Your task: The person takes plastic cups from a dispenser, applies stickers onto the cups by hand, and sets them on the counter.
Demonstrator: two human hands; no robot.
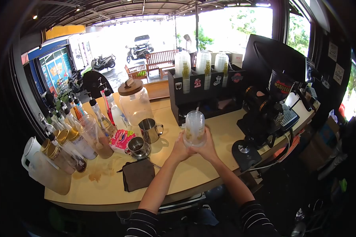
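The pale table (192, 173) carried a translucent pitcher (47, 170), pump bottles (102, 119) and a pink packet (122, 138) at left; a lidded jar (135, 106) and black cup rack (206, 88) stood farther back, a metal jug (147, 131) nearer; a dark cloth (138, 175) lay near the edge, right of a brown spill (94, 176)

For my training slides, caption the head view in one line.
Left hand and right hand hold a clear plastic cup, perhaps several nested, before a black boxy cup rack.
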